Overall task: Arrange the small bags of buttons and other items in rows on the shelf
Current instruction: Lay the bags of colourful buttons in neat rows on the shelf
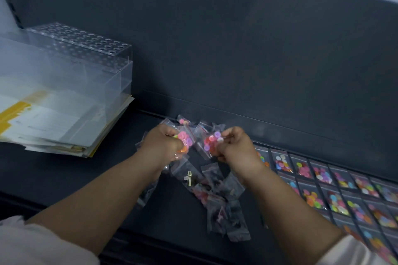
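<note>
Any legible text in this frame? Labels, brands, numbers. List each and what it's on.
No text is readable here.
Stack of papers: printed lines beside a yellow band, too blurred to read.
Pink button bag in the left hand, red button bag in the right hand: no label shows.
Rows of button bags: no print visible.
Clear perforated box: no marking visible.

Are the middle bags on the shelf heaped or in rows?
Heaped: the middle bags overlap at odd angles, unlike the rows at right. Left grip holds a pink-button bag, right grip a red-button bag.
</note>
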The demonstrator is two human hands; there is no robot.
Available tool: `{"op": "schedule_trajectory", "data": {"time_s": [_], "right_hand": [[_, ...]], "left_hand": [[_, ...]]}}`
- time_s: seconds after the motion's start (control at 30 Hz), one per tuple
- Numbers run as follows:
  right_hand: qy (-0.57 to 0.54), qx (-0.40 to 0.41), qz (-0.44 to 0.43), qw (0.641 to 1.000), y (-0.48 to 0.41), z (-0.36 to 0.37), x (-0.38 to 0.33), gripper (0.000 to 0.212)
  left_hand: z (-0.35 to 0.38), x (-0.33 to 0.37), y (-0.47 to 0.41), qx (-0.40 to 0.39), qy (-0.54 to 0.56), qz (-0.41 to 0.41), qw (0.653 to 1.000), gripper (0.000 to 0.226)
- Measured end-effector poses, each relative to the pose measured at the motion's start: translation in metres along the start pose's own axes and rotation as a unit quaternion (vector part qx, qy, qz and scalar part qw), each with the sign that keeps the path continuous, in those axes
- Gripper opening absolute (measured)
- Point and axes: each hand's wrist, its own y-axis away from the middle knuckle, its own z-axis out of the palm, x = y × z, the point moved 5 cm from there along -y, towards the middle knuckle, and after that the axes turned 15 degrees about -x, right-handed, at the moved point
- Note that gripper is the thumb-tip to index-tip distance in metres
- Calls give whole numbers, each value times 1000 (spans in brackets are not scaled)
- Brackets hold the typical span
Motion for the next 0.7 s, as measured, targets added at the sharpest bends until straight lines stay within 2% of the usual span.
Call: {"op": "schedule_trajectory", "data": {"time_s": [0.3, 0.57, 0.7], "right_hand": [[-237, -71, 80, 966, 41, -25, 8, 22], [-259, -46, 84, 961, 90, -72, 29, 22], [-248, -49, 81, 964, 114, -88, 38, 22]], "left_hand": [[50, 6, 17, -3, 40, -2, 999, 22], [119, -2, 37, -61, 111, -17, 992, 11], [150, -6, 45, -93, 88, -24, 992, 15]]}}
